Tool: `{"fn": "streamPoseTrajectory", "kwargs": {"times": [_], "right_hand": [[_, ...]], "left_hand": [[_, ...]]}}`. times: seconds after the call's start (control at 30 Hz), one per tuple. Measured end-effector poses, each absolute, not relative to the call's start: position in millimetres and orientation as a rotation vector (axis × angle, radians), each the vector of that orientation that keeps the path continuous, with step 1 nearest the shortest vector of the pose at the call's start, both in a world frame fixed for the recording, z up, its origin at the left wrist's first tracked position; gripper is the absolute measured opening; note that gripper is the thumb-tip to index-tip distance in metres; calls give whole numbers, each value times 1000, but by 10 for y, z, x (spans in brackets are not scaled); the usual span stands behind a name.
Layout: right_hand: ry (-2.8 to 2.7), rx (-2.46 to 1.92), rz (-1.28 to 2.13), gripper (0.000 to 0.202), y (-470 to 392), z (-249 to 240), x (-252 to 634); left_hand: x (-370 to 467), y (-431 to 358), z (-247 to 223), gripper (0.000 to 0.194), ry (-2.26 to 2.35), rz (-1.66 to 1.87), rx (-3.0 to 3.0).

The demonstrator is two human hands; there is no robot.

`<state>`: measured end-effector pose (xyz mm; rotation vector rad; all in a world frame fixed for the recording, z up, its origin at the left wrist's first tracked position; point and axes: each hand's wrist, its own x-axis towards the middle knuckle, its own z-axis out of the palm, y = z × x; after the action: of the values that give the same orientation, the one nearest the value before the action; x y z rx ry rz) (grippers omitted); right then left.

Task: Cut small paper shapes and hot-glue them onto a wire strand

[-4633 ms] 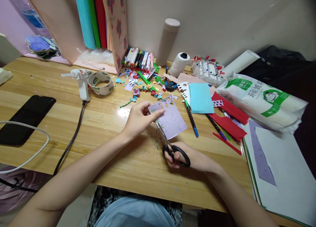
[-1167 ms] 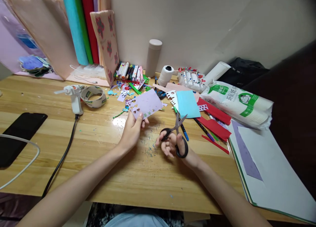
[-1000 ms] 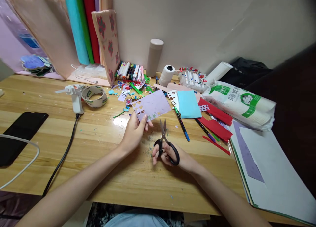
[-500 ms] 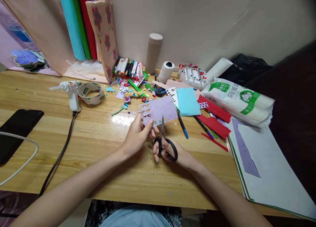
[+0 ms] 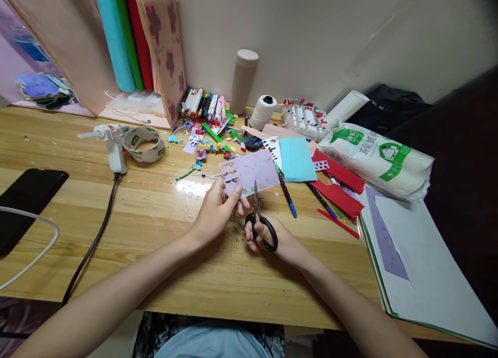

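Observation:
My left hand pinches the lower left edge of a light purple sheet of paper. Cut-out gaps run along the sheet's left side, and small star shapes line its lower edge. In my right hand is a pair of black-handled scissors, with fingers and thumb through the loops. The blades point up and away, at the sheet's lower edge; whether they are biting into the paper is too small to tell. Just behind the sheet lies a light blue square of paper.
A glue gun with a black cord and a tape roll stand left, near a phone. Paper scraps and markers lie behind. A thread cone, a tumbler, red strips and a bag of paper cups are around.
The scissor handles have drawn closer together as my right fingers curl in. My left hand and the purple sheet stay almost where they were.

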<state>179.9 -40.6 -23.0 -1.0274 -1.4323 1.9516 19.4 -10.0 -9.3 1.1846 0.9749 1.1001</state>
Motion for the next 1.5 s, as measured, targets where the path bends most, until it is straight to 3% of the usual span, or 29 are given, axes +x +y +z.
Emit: {"fn": "streamPoseTrajectory", "kwargs": {"times": [0.67, 1.03, 1.17, 1.33, 1.5], "right_hand": [[-1464, -960, 1781, 58, -413, -265, 1801], [-1446, -969, 1747, 56, -425, -246, 1782], [-1404, -986, 1772, 55, -415, -275, 1806], [-1365, -972, 1811, 52, -408, -263, 1807], [-1355, -969, 1841, 51, -414, -273, 1810]], "left_hand": [[219, -180, -36, 30, 753, 754, 843], [263, -230, -90, 32, 799, 738, 744], [234, -157, -62, 30, 970, 862, 798], [191, -73, -43, 41, 1071, 968, 778], [182, -71, 0, 37, 1067, 984, 796]]}}
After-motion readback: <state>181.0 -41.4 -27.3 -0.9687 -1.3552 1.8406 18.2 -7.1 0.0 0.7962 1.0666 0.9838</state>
